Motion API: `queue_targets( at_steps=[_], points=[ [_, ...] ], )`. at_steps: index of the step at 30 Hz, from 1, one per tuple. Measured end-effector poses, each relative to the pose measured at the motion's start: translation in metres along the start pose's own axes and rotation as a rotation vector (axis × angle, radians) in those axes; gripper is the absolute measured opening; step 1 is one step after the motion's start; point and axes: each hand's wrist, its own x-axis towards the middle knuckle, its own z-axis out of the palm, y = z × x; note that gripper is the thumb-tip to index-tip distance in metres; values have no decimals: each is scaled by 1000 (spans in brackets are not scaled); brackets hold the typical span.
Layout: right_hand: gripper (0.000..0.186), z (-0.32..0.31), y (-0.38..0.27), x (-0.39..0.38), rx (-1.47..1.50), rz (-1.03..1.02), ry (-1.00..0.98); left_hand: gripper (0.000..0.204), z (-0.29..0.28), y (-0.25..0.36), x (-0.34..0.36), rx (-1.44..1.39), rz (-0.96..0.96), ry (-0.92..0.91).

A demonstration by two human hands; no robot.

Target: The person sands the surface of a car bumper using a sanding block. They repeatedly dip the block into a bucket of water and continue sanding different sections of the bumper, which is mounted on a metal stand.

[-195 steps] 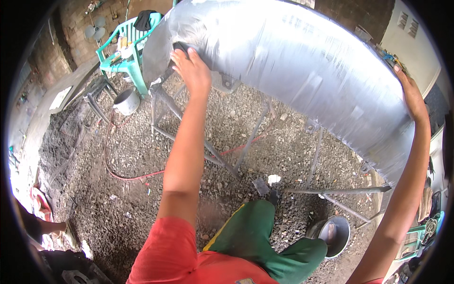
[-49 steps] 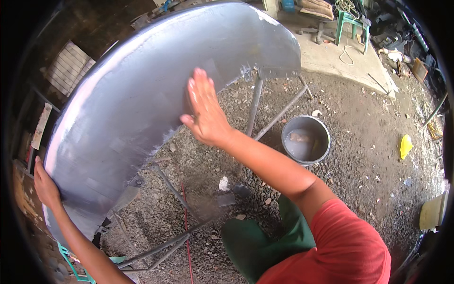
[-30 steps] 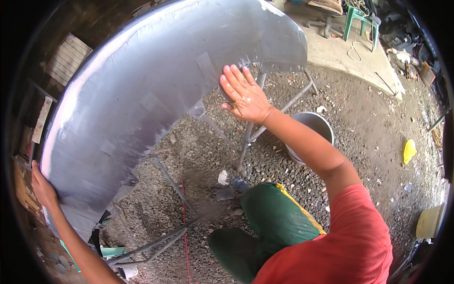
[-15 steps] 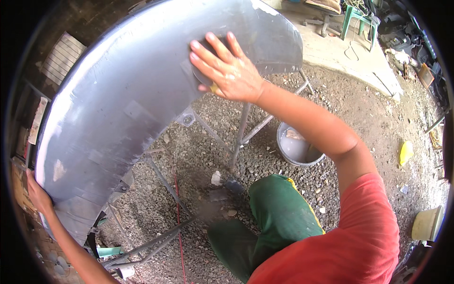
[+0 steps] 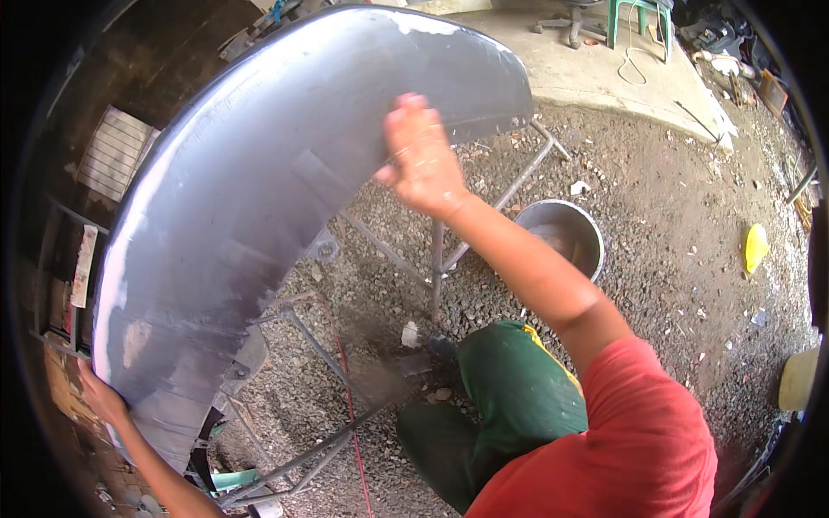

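Observation:
A long curved grey car bumper (image 5: 233,198), with whitish sanded patches along its edges, lies across a metal pipe stand (image 5: 438,268). My right hand (image 5: 423,160) is over the bumper's inner edge, toward its far right end. It is smeared by motion, its fingers look close together, and whatever lies under the palm is hidden. My left hand (image 5: 104,395) grips the bumper's outer edge at the near left end, where some fingers are hidden.
A grey bucket (image 5: 561,229) stands on the gravel beyond my right forearm, partly covered by it. A green stool (image 5: 639,22) stands on the concrete slab (image 5: 596,82) at the back. A yellow object (image 5: 756,248) and a pale container (image 5: 799,380) are at the right.
My right hand has gone from spread fingers flat on the bumper to a blurred, narrower shape nearer its inner edge. The view has shifted a little; my left hand stays on the bumper.

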Motion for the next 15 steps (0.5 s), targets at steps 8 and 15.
queue_targets(
  at_steps=[8,15],
  points=[
    [83,21,-65,-2,181,153,-68,70,4,19,-9,-153,-33,-21],
    [82,19,14,-13,284,732,389,71,20,12,0,-160,-40,-40]
  ],
)
